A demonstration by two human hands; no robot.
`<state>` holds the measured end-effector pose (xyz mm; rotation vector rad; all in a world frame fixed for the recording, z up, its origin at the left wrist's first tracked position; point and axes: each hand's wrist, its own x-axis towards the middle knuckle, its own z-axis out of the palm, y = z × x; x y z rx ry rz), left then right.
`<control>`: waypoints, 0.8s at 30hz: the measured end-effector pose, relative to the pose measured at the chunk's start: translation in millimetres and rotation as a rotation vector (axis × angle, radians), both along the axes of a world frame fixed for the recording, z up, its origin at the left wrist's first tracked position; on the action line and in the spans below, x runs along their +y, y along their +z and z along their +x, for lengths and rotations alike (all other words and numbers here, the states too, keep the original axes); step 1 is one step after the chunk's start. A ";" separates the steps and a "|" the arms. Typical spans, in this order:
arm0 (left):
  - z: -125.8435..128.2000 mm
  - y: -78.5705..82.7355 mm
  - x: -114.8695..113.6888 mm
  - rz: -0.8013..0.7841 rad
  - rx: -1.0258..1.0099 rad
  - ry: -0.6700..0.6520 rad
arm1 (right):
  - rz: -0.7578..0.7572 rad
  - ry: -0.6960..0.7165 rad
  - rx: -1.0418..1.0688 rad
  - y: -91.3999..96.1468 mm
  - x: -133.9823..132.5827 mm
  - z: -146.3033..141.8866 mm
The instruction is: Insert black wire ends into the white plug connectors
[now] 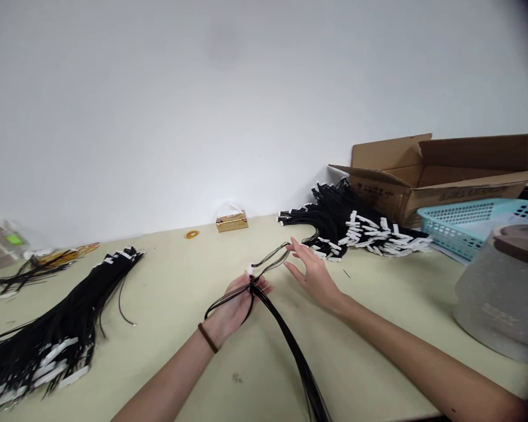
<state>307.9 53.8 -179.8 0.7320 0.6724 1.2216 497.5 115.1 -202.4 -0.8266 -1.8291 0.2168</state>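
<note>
My left hand [237, 305] is closed around a thin bundle of black cables [286, 337], pinching it where the strands cross. The bundle trails toward me off the table's front edge. A loop of the cable with a small white connector [250, 269] runs from that pinch to the right. My right hand [312, 272] is open with fingers spread, its fingertips touching the far end of that loop [276, 256]. A brown band sits on my left wrist.
A long pile of black cables with white connectors [53, 334] lies at left; another heap [352, 228] at right. Behind stand a cardboard box [435, 170], a teal basket [470, 225], a grey container [506, 293], a small gold box [232, 221] and a rubber band [192, 234].
</note>
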 end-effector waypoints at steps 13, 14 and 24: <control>2.7 -0.5 0.4 -0.042 -0.013 -0.036 | 0.654 0.193 -0.384 2.3 -27.6 -20.8; 2.9 -0.6 0.1 -0.037 -0.011 -0.034 | 0.659 0.195 -0.381 2.0 -27.6 -21.1; 4.7 9.4 -3.9 -0.031 -0.019 0.007 | 0.204 0.350 -0.043 13.0 -40.7 -26.2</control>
